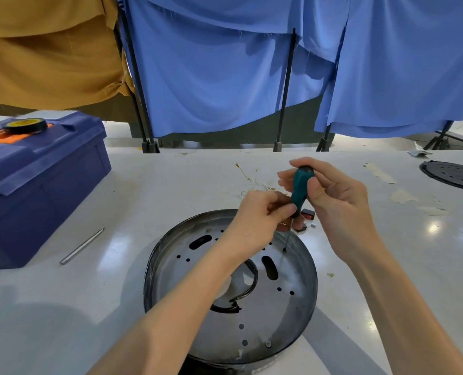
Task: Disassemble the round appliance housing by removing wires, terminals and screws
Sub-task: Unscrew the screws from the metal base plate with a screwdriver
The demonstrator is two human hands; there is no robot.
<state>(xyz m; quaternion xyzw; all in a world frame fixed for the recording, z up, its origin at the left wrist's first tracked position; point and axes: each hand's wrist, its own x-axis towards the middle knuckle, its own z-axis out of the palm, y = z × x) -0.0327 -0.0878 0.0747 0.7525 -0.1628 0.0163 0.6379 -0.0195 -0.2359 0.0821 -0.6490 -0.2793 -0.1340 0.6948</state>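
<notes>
The round metal housing point(284, 315) lies on the white table in front of me, its perforated floor facing up. A green-handled screwdriver point(300, 188) stands upright over its far right part, the thin shaft reaching down to a screw point(284, 250) in the floor. My right hand point(333, 201) grips the top of the handle. My left hand point(257, 215) pinches the lower end of the handle. Another screw point(267, 343) sits near the housing's front rim. Loose thin wires point(252, 182) lie on the table beyond the hands.
A blue toolbox point(35, 180) with a roll of black tape point(24, 125) on its lid stands at the left. A metal rod point(82, 246) lies beside it. Small red and black parts point(307, 215) lie behind the housing. A black round plate point(452, 174) sits far right.
</notes>
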